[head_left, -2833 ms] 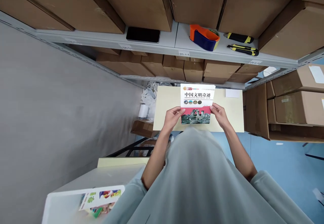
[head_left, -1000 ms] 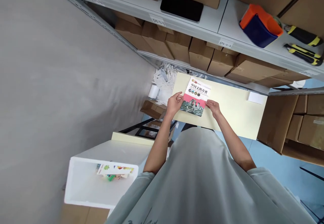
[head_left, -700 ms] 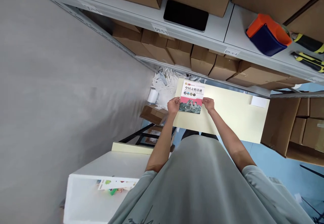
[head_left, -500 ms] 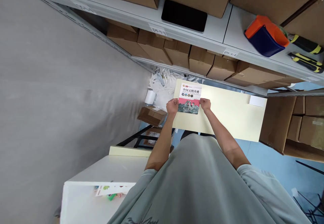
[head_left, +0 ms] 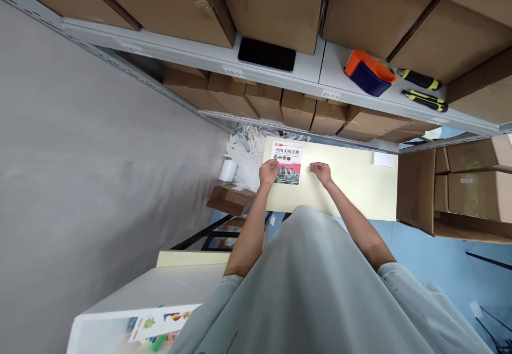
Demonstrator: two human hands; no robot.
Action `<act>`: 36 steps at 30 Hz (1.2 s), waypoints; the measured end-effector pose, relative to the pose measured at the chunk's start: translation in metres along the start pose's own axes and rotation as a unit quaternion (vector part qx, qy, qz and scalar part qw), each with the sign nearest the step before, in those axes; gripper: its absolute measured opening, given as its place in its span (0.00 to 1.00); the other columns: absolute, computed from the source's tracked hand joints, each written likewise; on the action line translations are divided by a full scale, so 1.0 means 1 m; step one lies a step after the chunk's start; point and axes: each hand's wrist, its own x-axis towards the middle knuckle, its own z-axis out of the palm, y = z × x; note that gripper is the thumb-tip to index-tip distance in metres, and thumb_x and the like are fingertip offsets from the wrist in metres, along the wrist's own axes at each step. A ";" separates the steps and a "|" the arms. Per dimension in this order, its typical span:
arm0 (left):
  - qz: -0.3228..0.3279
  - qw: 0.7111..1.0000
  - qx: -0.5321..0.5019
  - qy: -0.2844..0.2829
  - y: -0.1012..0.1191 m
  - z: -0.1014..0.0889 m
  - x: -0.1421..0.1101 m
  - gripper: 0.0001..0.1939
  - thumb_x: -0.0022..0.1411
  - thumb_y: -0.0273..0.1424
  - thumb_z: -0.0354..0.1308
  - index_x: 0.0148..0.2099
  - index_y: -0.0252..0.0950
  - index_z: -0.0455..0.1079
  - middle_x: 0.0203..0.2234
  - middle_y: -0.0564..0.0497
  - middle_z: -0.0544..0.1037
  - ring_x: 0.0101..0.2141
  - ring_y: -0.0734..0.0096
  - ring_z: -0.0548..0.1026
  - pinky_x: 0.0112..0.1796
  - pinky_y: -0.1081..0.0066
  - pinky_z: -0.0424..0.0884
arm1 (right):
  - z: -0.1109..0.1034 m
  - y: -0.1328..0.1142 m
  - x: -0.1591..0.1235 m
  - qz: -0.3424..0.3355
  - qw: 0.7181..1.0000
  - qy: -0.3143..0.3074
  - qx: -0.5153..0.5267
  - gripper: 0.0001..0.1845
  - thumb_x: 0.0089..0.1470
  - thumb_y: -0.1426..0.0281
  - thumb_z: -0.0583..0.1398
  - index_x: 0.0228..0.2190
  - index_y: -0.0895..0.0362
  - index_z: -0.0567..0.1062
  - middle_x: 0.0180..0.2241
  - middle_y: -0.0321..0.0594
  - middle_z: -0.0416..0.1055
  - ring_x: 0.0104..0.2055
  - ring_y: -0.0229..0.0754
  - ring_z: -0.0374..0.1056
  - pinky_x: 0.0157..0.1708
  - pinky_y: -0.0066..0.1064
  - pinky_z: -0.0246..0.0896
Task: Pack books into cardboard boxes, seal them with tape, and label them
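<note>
A paperback book (head_left: pixel 288 171) with Chinese lettering lies face up near the left end of the cream table (head_left: pixel 348 188). Its cover is white above, with a pink band and a dark picture of ruins below. My left hand (head_left: pixel 268 173) is at the book's left edge, fingers curled over the cover's side; what lies under the fingertips is hidden. A short way right of the book, above the bare tabletop, is my right hand (head_left: pixel 321 173). Its fingers are drawn together, with nothing visible in them.
A white card (head_left: pixel 383 159) lies at the table's right end. On the shelf above are a black phone (head_left: pixel 266 54), an orange-and-blue tape dispenser (head_left: pixel 369 73) and box cutters (head_left: pixel 424 99). Cartons (head_left: pixel 472 194) stand right; paper scraps (head_left: pixel 245 149) and a white bin (head_left: pixel 132 322) are left.
The book, earlier held by both hands, has been shifted left and lies near the table's left end. My right hand has come away from its right edge. The camera view has swung.
</note>
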 end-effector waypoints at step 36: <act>-0.112 0.910 -0.322 0.237 -0.162 -0.090 -0.120 0.11 0.73 0.32 0.57 0.47 0.37 0.81 0.43 0.48 0.88 0.43 0.65 0.85 0.50 0.68 0.79 | 0.154 -0.075 -0.073 -0.250 0.894 -0.287 -0.235 0.23 0.67 0.47 0.61 0.40 0.53 0.82 0.36 0.42 0.83 0.41 0.47 0.81 0.49 0.42 0.77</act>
